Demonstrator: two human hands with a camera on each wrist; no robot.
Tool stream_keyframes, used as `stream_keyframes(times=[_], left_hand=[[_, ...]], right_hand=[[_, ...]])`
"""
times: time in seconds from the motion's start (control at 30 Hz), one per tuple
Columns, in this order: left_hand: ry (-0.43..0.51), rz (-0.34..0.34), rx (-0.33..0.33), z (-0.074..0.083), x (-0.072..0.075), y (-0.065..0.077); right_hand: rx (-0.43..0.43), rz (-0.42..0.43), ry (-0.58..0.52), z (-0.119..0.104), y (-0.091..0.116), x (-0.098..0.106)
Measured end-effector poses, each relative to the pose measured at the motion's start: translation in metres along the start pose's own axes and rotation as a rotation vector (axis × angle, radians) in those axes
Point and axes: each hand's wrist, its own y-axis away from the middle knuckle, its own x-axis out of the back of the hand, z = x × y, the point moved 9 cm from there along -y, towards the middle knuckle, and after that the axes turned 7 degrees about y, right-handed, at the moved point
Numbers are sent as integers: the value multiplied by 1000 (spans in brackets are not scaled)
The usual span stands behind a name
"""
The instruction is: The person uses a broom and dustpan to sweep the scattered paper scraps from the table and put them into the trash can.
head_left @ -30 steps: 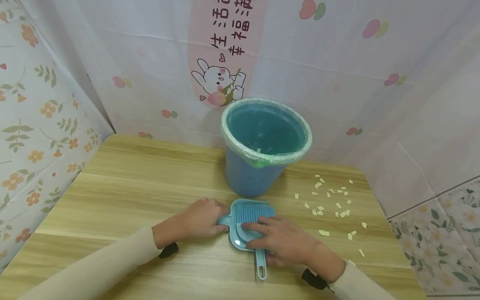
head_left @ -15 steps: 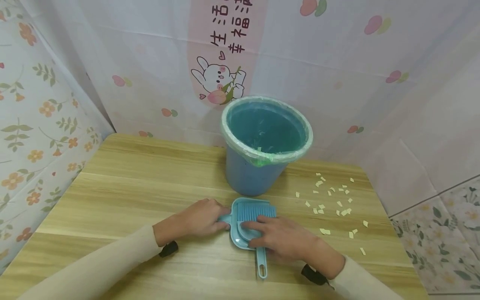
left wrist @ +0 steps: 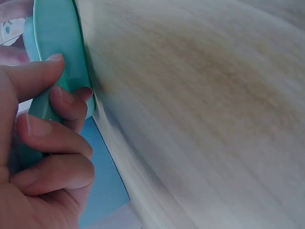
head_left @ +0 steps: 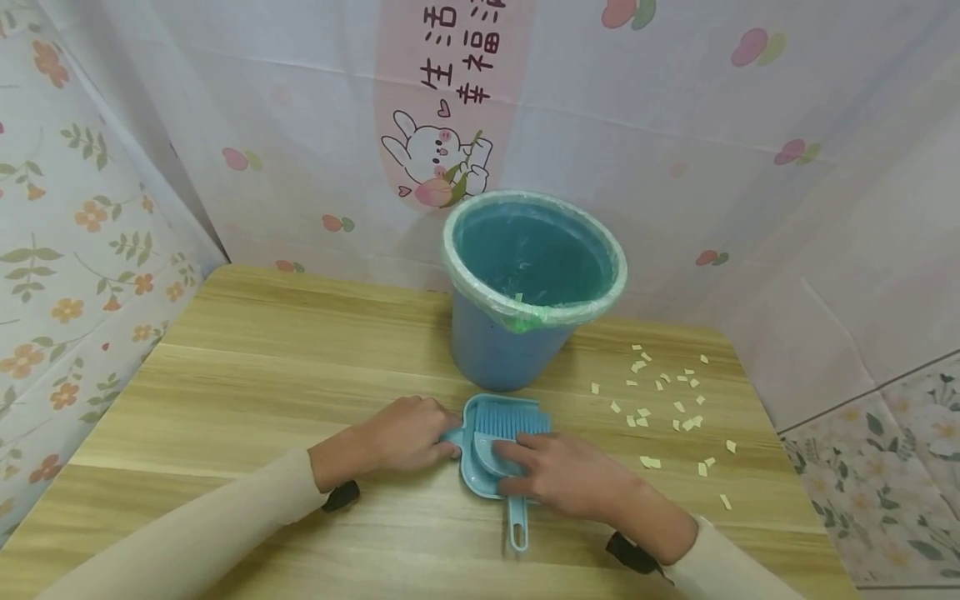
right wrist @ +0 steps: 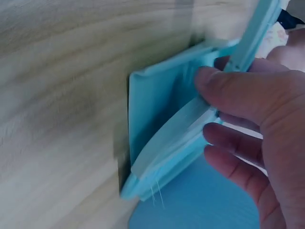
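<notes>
A small light-blue dustpan lies on the wooden table, and my left hand grips its handle. In the left wrist view the fingers of my left hand curl round that handle. My right hand holds a matching blue hand brush inside the pan, its handle sticking out toward me. The right wrist view shows the thumb of my right hand and fingers pinching the brush where head and handle meet. Part of the brush head is hidden under that hand.
A blue bin with a clear liner over its rim stands just behind the dustpan. Small pale-yellow paper scraps lie scattered on the right of the wooden table. Printed cloth hangs behind and at the sides.
The brush has turned slightly in the dustpan, its handle end shifting a little to the left and away from me. My left hand and the dustpan stay almost still.
</notes>
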Motion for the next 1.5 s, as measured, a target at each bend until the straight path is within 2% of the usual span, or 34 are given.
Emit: stream_keyframes(times=[0.2, 0.3, 0.4, 0.53, 0.67, 0.87, 1.07, 1.17, 1.3, 1.5], left_hand=[[4, -4, 12, 1, 2, 1], [6, -4, 7, 2, 3, 0], [3, -12, 10, 3, 3, 0], [7, -23, 24, 3, 3, 0], [4, -31, 31, 3, 2, 0], [-23, -33, 27, 3, 1, 0], [-37, -41, 29, 3, -1, 0], [-34, -37, 26, 3, -1, 0], [-29, -31, 20, 3, 0, 1], [-30, -29, 19, 3, 0, 0]], right_hand=[[-27, 108, -56, 11, 9, 17], [-63, 156, -182, 23, 17, 27], [-117, 243, -347, 38, 27, 38], [-258, 335, -484, 63, 44, 45], [-432, 335, -538, 84, 66, 42], [-637, 336, -496, 107, 102, 39], [-770, 364, -397, 127, 134, 38], [-836, 337, -337, 136, 148, 35], [-878, 314, -248, 143, 162, 33], [-892, 275, -149, 149, 177, 27]])
